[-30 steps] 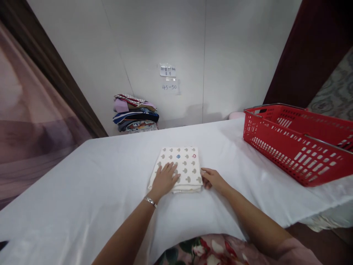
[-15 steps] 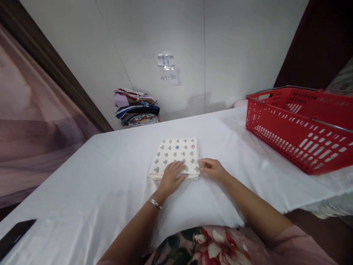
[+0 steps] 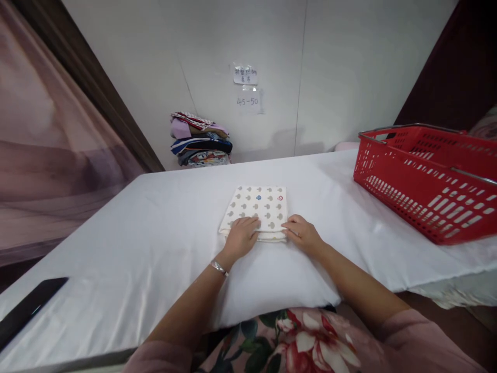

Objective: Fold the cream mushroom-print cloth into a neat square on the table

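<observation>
A folded white cloth (image 3: 258, 207) with grey mushroom-like prints, plus one blue and one red print, lies flat on the white-covered table. My left hand (image 3: 240, 239) holds the cloth's near edge, fingers together on top and thumb at the front fold. At the near right corner, my right hand (image 3: 305, 235) pinches the cloth between thumb and fingers. Several layers show along the near edge. The underside of the cloth is hidden.
A red plastic basket (image 3: 419, 191) with metal handles stands on the right of the table (image 3: 155, 233). Folded fabrics (image 3: 202, 142) are stacked beyond the far edge by the wall. A black phone-like object (image 3: 31, 308) lies at the near left. Curtains hang at left.
My right hand has closed on the near right corner, and my left hand has moved from lying on top to the near edge. The view has shifted slightly.
</observation>
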`<control>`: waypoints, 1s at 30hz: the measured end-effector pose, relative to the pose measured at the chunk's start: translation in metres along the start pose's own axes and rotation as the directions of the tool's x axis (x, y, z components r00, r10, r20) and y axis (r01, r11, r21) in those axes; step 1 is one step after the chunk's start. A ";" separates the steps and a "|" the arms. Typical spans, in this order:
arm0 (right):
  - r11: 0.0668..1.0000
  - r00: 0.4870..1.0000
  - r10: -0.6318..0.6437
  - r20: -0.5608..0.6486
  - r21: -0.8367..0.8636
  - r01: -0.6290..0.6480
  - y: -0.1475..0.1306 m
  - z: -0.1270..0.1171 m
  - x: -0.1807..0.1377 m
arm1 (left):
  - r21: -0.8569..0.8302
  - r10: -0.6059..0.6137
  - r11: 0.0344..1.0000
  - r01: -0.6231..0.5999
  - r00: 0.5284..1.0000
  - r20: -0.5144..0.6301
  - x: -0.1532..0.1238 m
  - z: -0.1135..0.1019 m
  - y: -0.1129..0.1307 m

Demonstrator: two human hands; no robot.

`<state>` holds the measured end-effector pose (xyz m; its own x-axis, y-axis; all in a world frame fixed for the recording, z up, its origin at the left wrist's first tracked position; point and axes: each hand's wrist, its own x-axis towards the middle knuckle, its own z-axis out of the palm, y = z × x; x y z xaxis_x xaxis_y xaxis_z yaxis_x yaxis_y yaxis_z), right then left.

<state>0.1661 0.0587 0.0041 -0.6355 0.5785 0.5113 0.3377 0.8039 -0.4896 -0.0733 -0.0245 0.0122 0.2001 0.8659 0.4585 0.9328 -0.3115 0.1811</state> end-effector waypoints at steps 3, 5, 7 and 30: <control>0.996 0.996 -0.064 -0.068 -0.062 0.060 -0.003 -0.001 0.001 | 0.000 -0.041 0.999 0.041 0.999 -0.012 0.002 -0.001 -0.001; 0.992 0.989 -0.100 -0.104 -0.088 0.091 -0.004 -0.001 -0.001 | -0.010 -0.058 0.998 0.058 0.997 -0.043 0.002 -0.001 -0.002; 0.986 0.986 -0.139 -0.094 -0.106 0.129 -0.004 0.000 -0.004 | -0.012 -0.050 0.999 0.050 0.996 -0.080 0.000 -0.001 -0.003; 0.932 0.977 -0.135 0.163 -0.314 0.181 -0.035 0.027 0.013 | 0.032 -0.149 0.988 0.152 0.985 -0.089 -0.020 -0.018 -0.021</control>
<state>0.1270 0.0343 0.0086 -0.7800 0.4341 0.4506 0.4178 0.8975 -0.1414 -0.1028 -0.0427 0.0149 0.0318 0.8644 0.5018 0.9616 -0.1634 0.2204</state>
